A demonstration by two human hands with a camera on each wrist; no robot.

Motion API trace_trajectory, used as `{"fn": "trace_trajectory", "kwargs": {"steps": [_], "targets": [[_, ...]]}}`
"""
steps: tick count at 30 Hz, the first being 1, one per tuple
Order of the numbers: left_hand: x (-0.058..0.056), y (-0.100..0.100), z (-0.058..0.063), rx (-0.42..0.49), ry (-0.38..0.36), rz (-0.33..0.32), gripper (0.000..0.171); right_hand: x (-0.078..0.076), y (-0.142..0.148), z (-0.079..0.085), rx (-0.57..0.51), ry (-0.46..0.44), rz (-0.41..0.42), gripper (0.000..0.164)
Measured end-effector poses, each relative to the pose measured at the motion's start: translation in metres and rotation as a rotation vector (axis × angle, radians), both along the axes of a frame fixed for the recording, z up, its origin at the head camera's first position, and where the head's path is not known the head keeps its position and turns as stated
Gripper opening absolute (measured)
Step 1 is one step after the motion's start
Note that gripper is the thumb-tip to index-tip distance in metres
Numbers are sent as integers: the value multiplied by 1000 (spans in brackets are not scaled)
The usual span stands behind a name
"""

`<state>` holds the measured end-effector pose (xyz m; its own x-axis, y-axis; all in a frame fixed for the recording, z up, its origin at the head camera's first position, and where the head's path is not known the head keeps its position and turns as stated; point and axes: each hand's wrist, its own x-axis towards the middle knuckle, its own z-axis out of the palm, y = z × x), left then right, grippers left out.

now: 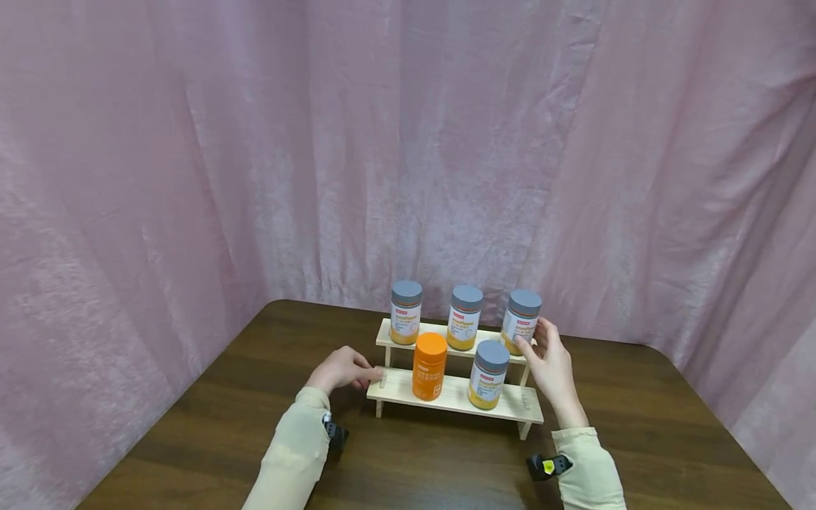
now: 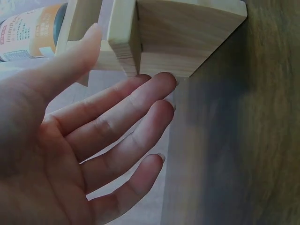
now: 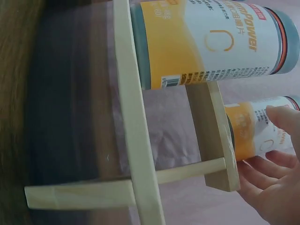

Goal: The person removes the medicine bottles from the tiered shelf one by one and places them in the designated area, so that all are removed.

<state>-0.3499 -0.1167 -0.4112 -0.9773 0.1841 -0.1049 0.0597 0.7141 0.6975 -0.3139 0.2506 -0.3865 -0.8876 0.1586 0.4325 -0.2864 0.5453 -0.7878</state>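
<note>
A pale wooden two-step rack [image 1: 398,382] carries several supplement jars. On the upper step's right end stands a grey-lidded jar [image 1: 520,322] with a white and yellow label. My right hand [image 1: 553,365] grips this jar from the right, its thumb across the label [image 3: 262,117] and its fingers round the far side. At the lower step's left end is my left hand [image 1: 344,368], with its thumb over the board. In the left wrist view its fingers [image 2: 126,105] are loosely extended, fingertips right at the plank's edge, with nothing held in the palm.
Two more grey-lidded jars, a left one [image 1: 406,312] and a middle one [image 1: 465,317], share the upper step. An orange jar [image 1: 430,366] and another grey-lidded jar [image 1: 489,375] stand on the lower step. Behind the dark wooden table [image 1: 255,397] hangs a pink curtain [image 1: 408,156].
</note>
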Motion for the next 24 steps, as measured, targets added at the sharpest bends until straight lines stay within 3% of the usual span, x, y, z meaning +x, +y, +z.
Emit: {"fn": "trace_trajectory", "kwargs": {"steps": [6, 11, 24], "targets": [[-2, -1, -5, 9, -47, -42, 42, -6, -7, -3, -56, 15, -9, 65], [-5, -3, -14, 74, -106, -53, 45, -9, -11, -6, -82, 50, -40, 63], [-8, -4, -19, 106, -140, -82, 45, -6, -6, -7, -39, 147, -138, 60]]}}
